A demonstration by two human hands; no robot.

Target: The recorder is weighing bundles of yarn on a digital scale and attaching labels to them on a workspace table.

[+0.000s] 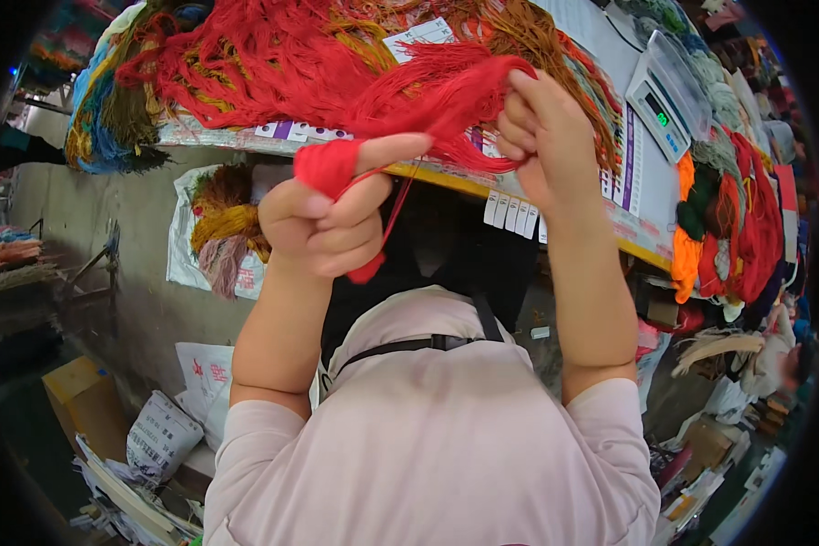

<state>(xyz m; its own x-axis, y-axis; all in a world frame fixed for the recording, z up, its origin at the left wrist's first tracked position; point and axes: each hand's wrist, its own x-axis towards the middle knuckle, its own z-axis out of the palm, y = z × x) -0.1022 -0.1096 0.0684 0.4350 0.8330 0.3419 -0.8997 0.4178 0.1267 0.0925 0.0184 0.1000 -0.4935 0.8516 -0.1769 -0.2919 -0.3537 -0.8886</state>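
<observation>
My left hand (332, 218) is closed on a wound bundle of red yarn (326, 169), its index finger stretched out to the right. A tail of the same red hangs below the palm. Over to the right, my right hand (543, 127) is raised with its fingers curled round a loop of a red yarn skein (469, 91). Strands run between the two hands, and a thin strand dips below the left index finger. Behind them a large heap of loose red yarn (255, 59) covers the table's near side.
A digital scale (662, 109) stands on the table at right. White tags (511, 214) hang from the yellow table edge (642, 255). Orange yarn (685, 227) and red skeins (755, 218) drape over the right side. A white sack (180, 246) with yarn and a cardboard box (86, 405) are at left.
</observation>
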